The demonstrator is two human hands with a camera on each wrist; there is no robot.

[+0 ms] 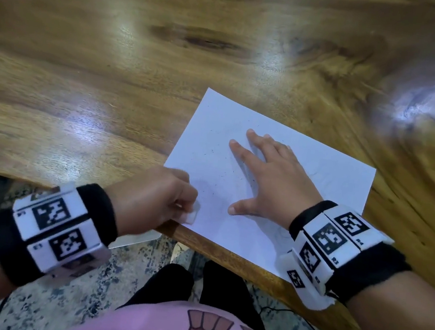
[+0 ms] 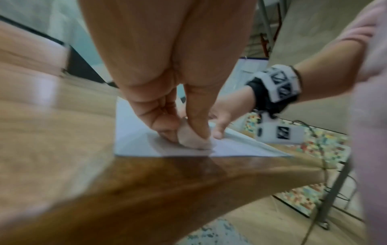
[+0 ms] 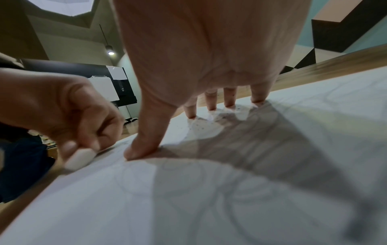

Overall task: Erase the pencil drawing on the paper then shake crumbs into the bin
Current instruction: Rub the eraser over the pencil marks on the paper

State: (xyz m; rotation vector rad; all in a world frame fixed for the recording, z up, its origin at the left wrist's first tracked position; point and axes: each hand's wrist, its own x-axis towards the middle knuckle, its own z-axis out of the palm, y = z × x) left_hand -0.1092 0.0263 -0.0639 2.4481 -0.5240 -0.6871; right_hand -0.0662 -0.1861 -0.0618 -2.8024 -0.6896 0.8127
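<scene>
On the desk [image 1: 115, 52], paper [image 1: 213, 148]: lies flat at the near edge, faint pencil lines remaining, crumbs scattered.
Left hand [image 1: 150, 198]: fingers clamped on the white eraser [image 1: 191, 214] at the paper's near-left corner.
Right hand [image 1: 272, 176]: fingers spread, pressing the paper.
Left to do: finish erasing, I judge; bin unseen.

looks like a home or studio room; big wooden desk [image 1: 113, 71], patterned rug [image 1: 146, 259], pendant lamp [image 3: 110, 49]
</scene>
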